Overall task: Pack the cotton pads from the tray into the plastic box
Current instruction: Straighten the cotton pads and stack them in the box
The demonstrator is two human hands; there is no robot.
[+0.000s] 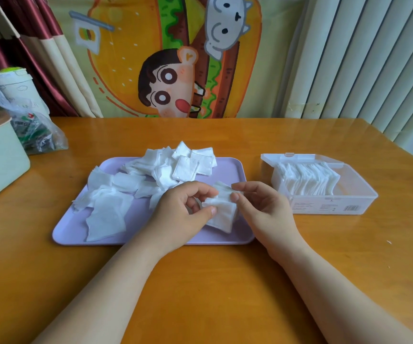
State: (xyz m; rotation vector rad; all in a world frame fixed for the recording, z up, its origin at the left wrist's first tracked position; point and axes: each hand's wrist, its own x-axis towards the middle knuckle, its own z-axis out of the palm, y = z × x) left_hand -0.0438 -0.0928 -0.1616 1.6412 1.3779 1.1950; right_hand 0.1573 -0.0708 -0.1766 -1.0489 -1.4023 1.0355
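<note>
Over the 4 o'clock corner of the lilac rectangular plastic tray (71, 229), both my hands are busy with a small stack of white square cotton pads (221, 214); my left hand (183, 207) pinches its left edge between thumb and curled fingers; my right hand (262, 207) nips its upper right edge between thumb and forefinger; neither hand is free. The tray lies at the middle of the orange-brown wooden table (200, 281); loose pads (175, 167) are heaped from its 9 o'clock side round to 12 o'clock, some overlapping the far rim. At 3 o'clock from the tray, apart from it, sits the clear rectangular plastic box (359, 202) with its lid open; a row of pads (309, 181) already stands on edge in its left half, leaning.

I judge the packing partly done, with plenty left on the tray. The stack looks uneven, its pads fanned; carried by so light a pinch, the lower ones may slip out and drop on the table between tray and box; pushed in carelessly, it could topple the leaning row or fold soft corners, so the pads would not sit flat.
</note>
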